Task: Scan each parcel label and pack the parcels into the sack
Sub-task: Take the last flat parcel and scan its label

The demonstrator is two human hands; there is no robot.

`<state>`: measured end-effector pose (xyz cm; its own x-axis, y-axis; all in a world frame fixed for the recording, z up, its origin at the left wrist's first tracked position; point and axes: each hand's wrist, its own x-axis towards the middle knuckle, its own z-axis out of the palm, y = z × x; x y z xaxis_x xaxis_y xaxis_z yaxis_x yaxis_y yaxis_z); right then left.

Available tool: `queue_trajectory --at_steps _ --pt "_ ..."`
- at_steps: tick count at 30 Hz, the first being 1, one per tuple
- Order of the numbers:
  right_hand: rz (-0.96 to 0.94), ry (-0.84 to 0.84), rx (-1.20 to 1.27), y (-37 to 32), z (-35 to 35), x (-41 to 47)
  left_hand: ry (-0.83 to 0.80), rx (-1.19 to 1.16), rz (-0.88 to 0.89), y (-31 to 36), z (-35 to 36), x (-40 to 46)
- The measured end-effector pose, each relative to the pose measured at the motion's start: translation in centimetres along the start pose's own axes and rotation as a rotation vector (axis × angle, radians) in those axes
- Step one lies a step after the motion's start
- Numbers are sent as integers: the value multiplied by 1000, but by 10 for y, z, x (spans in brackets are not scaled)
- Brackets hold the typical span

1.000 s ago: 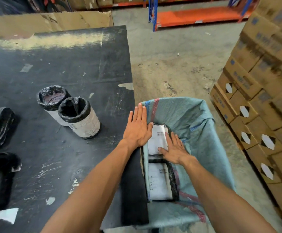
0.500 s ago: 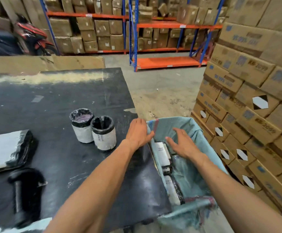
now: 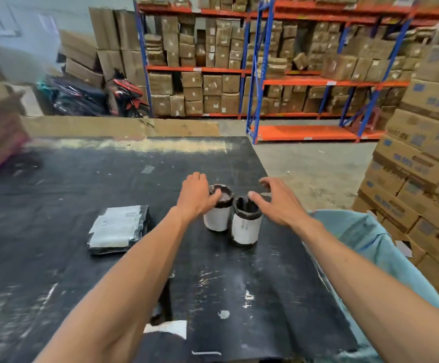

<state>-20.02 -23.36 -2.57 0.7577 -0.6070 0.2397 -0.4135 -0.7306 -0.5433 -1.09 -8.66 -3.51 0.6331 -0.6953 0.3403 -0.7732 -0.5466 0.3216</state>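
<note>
- Now, far left on the black worktop, a flat parcel in black wrap lies label up, well apart from both hands.
- Next, the left hand sits at the rim of the left cylindrical parcel, fingers curled over its far side and thumb on the near rim; a full grip can't be confirmed.
- Just beside it, touching, stands the right cylindrical parcel, upright, white label facing us.
- Over that one, the right hand hovers spread, fingers loosely arched, thumb tip at the black rim, holding nothing.
- Far right, the pale blue sack hangs off the worktop edge, beside stacked cartons.
</note>
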Motion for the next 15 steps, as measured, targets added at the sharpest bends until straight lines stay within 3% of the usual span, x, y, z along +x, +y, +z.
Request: queue_trajectory --at_steps 9,15 --pt "-112 -232 75 -106 106 -3 -51 88 -302 -155 -31 -55" --pt "-63 -524 -25 -143 184 -28 -79 159 -455 -223 -27 -76"
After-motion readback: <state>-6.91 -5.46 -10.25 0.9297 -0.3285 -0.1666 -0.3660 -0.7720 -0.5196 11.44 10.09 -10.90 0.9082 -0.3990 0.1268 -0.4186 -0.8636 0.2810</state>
